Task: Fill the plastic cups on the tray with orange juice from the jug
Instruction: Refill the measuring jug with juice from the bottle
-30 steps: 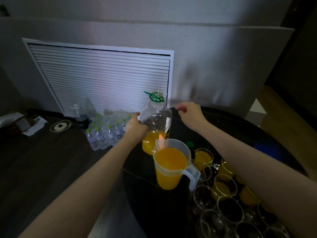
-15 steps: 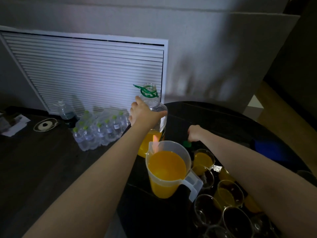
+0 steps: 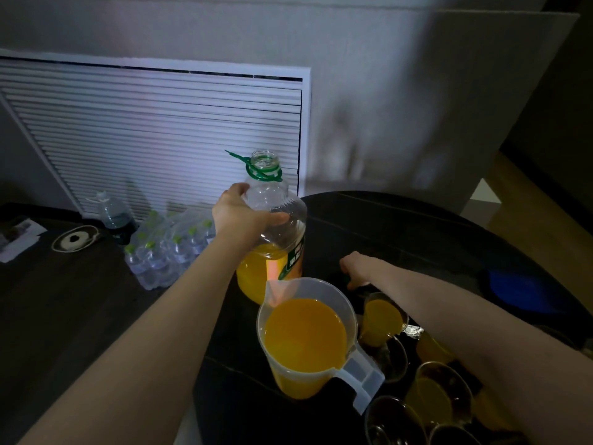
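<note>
We see a dark round table (image 3: pixel 401 226) by a louvred wall vent (image 3: pixel 160 133): 1 jug (image 3: pixel 305 338), 1 uncapped bottle (image 3: pixel 272 232) gripped by our left hand (image 3: pixel 239 216); right hand (image 3: pixel 354 269) grip unclear.

Dark round table (image 3: pixel 417 226): juice bottle (image 3: pixel 272 239), jug (image 3: pixel 305 338), cups (image 3: pixel 385 319).

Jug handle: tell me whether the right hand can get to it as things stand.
Probably yes. The right hand holds nothing, beyond the jug, whose handle points toward that arm with nothing covering it.

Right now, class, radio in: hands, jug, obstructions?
Left hand grips juice bottle. Right hand down by green cap, grip unclear. Jug full, untouched. Nothing blocking.
</note>
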